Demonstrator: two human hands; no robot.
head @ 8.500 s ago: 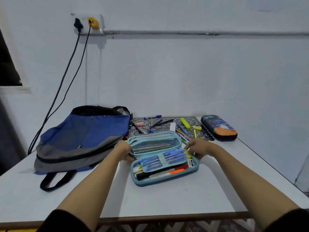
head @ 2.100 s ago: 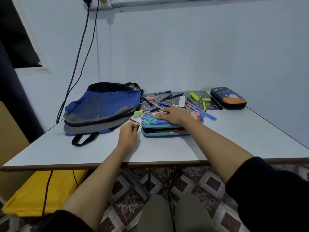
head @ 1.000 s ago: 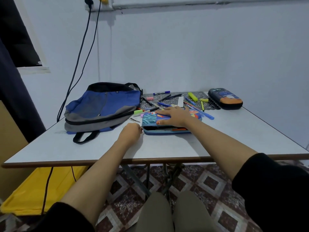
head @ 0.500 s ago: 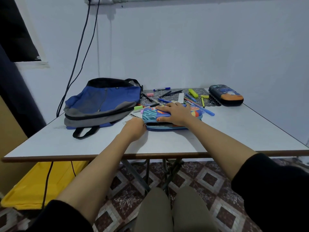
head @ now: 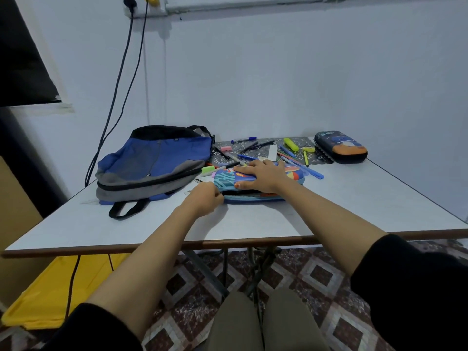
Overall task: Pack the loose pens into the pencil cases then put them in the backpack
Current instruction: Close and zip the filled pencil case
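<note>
While our left hand (head: pixel 205 198) sits curled at the near left corner of the blue pencil case (head: pixel 225 179), it seems to pinch the zip there, though the pull itself is hidden under the fingers. Our right hand (head: pixel 263 174) lies flat and spread on the lid, pressing it down, thumb at the near edge. Along that near side a dark gap shows between lid and base, so we judge the case is not yet zipped. To close it well we should press the lid level just ahead of the slider, draw the zip steadily round the corner rather than yank it, and check that no pen tip pokes into the teeth. The case rests on the white table (head: pixel 354 206), just right of the blue backpack (head: pixel 157 160). Beyond it, loose pens (head: pixel 243 140) lie scattered over a patterned mat (head: pixel 316 155), so plenty is left to pack. Farthest off, at the mat's right end, a dark pencil case (head: pixel 340 146) lies closed.
</note>
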